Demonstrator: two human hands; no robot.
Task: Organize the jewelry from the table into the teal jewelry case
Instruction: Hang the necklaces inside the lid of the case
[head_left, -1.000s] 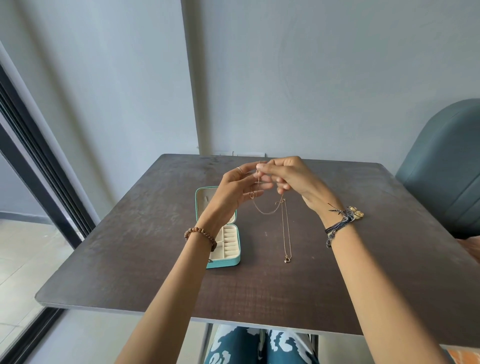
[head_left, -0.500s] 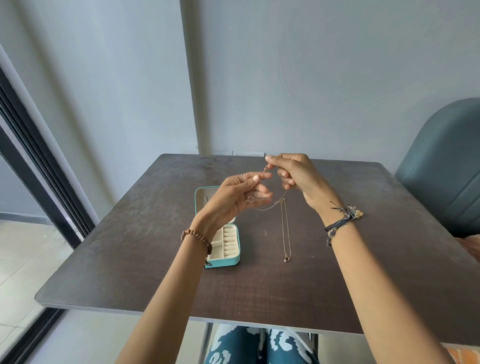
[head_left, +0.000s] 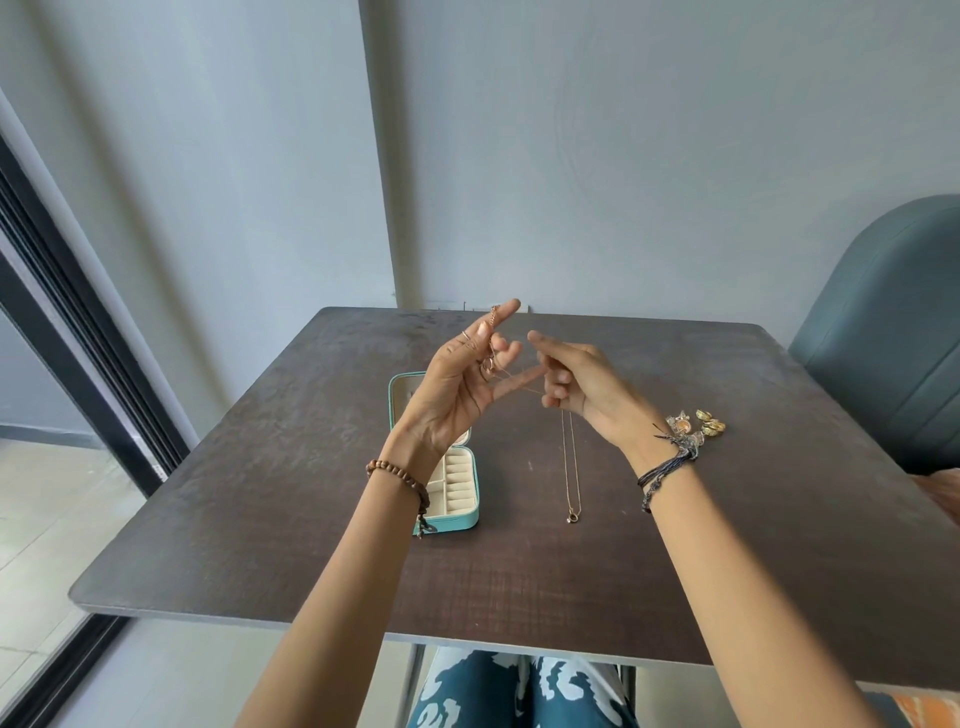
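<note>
A thin gold necklace (head_left: 570, 467) hangs from my raised hands, its lower loop and clasp lying on the dark table (head_left: 727, 519). My left hand (head_left: 457, 384) is lifted above the table and pinches one end of the chain between thumb and forefinger, a small ring dangling by the palm. Just to its right, my right hand (head_left: 584, 387) has its fingers curled round the chain where it drops to the table. The teal jewelry case (head_left: 457, 522) lies open under my left wrist, showing cream ring rolls and compartments; my arm hides part of it.
A small heap of gold and silver jewelry (head_left: 698, 423) sits on the table behind my right wrist. A blue-grey chair (head_left: 883, 338) stands at the table's right side. A grey wall is just beyond the far edge, and a dark window frame is on the left.
My left hand has risen and now holds the chain end high. My right hand has dropped lower and drawn apart from the left, stretching the chain between them.
</note>
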